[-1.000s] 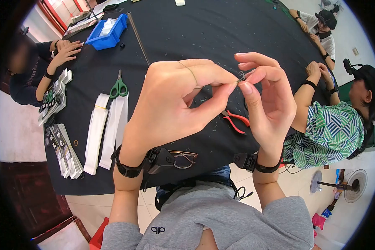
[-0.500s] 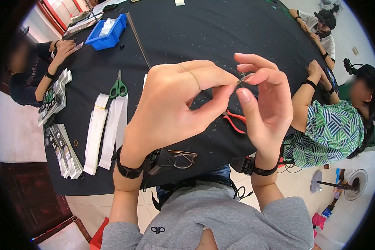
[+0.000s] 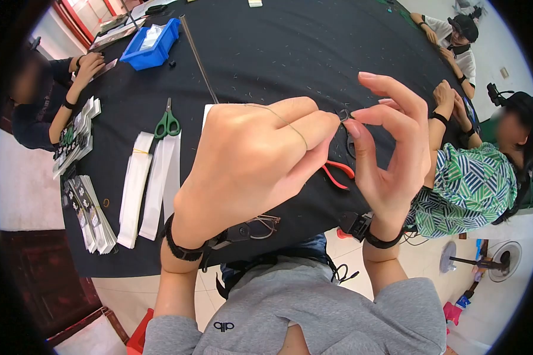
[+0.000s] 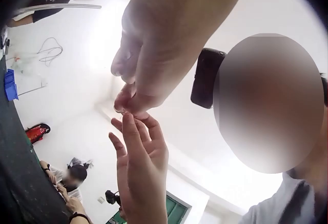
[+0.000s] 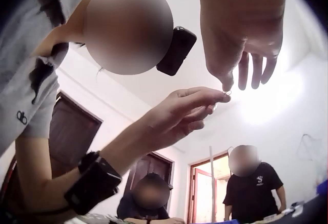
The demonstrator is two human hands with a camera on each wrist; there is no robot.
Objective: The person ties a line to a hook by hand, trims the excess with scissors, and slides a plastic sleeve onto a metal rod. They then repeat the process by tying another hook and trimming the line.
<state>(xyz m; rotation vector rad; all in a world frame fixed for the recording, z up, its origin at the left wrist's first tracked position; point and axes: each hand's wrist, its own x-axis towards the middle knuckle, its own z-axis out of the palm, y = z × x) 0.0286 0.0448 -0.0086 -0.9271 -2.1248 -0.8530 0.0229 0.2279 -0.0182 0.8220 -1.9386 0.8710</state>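
Note:
In front of the chest, above the black table, the two hands meet fingertip to fingertip. My left hand [image 3: 254, 157] pinches a tiny dark wire loop [image 3: 344, 115], its knuckles facing up. A thin greenish cord [image 3: 287, 123] runs over the back of its fingers. At the loop's other side, my right hand [image 3: 397, 139] pinches with thumb and index finger, the other fingers raised and bent. The right wrist view shows the loop [image 5: 227, 95] as a small shiny ring at the left fingertips. Red-handled pliers [image 3: 339, 175] lie below the hands, partly covered by the left hand.
Left on the black table [image 3: 266, 65] lie green scissors [image 3: 167, 125], white strips [image 3: 136, 189] and bundled printed cards [image 3: 92, 216]. A blue bin [image 3: 151, 47] and metal rod [image 3: 198, 59] lie farther back. Eyeglasses [image 3: 263, 226] rest near the front edge. Other people sit around the table.
My left hand has turned, bringing its knuckles up and hiding its thumb. My right hand has shifted slightly right, its thumb and index fingertips coming together at the loop.

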